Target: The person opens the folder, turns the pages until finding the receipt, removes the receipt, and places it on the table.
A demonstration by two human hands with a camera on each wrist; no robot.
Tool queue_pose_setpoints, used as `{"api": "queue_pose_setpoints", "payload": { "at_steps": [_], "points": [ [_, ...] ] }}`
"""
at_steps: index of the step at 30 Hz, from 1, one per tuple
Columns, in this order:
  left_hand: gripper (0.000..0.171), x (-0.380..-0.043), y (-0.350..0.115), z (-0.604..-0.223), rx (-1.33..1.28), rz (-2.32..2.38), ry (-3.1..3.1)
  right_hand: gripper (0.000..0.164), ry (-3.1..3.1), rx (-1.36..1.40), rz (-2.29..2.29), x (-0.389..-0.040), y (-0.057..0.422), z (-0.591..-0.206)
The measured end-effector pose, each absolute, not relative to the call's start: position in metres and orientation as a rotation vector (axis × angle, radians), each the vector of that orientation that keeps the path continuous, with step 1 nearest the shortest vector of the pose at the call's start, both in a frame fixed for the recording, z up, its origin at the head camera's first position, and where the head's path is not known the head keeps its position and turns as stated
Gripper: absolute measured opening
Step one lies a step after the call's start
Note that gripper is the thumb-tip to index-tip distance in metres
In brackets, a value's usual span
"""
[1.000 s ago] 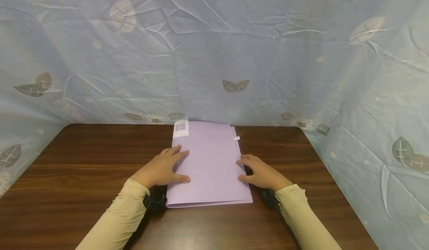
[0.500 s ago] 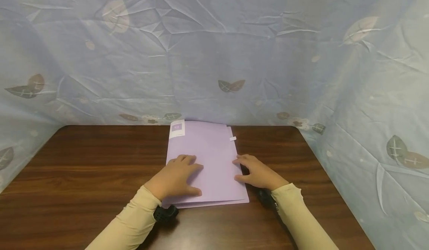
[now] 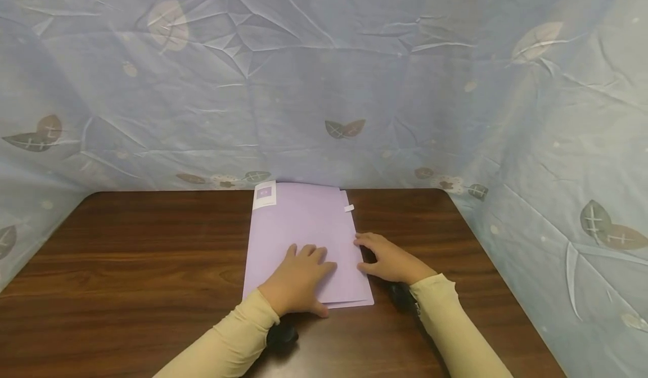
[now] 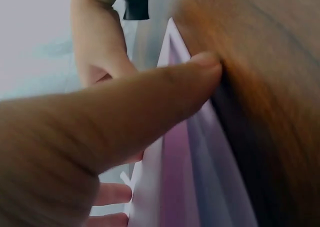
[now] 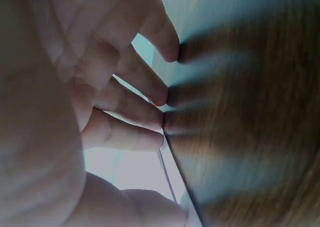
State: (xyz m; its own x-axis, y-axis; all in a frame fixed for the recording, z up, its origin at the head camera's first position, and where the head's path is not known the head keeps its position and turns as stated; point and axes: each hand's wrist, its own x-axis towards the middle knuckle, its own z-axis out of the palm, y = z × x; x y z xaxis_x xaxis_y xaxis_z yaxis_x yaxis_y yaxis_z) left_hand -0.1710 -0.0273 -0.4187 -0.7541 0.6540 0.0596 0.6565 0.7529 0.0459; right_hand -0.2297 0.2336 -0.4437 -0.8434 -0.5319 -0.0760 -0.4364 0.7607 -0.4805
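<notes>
A light purple file folder (image 3: 298,220) lies closed on the brown wooden table, a white label at its upper left corner and a small white tab on its right edge. My left hand (image 3: 301,279) spreads its fingers over the folder's lower part, its thumb reaching past the near edge. In the left wrist view that thumb (image 4: 160,94) crosses in front of the folder's layered near edge (image 4: 182,187). My right hand (image 3: 392,259) rests at the folder's right edge, thumb and fingers apart. Its fingertips (image 5: 159,94) meet the tabletop along that edge in the right wrist view.
The wooden table (image 3: 152,254) extends to both sides of the folder. A wrinkled pale blue cloth with leaf prints (image 3: 283,97) hangs behind the table and along its sides. A dark band sits at each wrist, below the cream sleeves (image 3: 228,341).
My left hand has slid from the folder's left edge rightward and nearer, over its lower part. My right hand stays by the right edge. The head view has shifted slightly.
</notes>
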Motion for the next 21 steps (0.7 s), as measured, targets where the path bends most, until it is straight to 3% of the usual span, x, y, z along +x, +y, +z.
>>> {"api": "queue_pose_setpoints", "payload": {
  "at_steps": [21],
  "points": [
    [0.073, -0.17, -0.017, -0.418, -1.045, -0.102, -2.894, 0.055, 2.732, -0.799, -0.675, -0.23, 0.237, -0.438]
  ]
}}
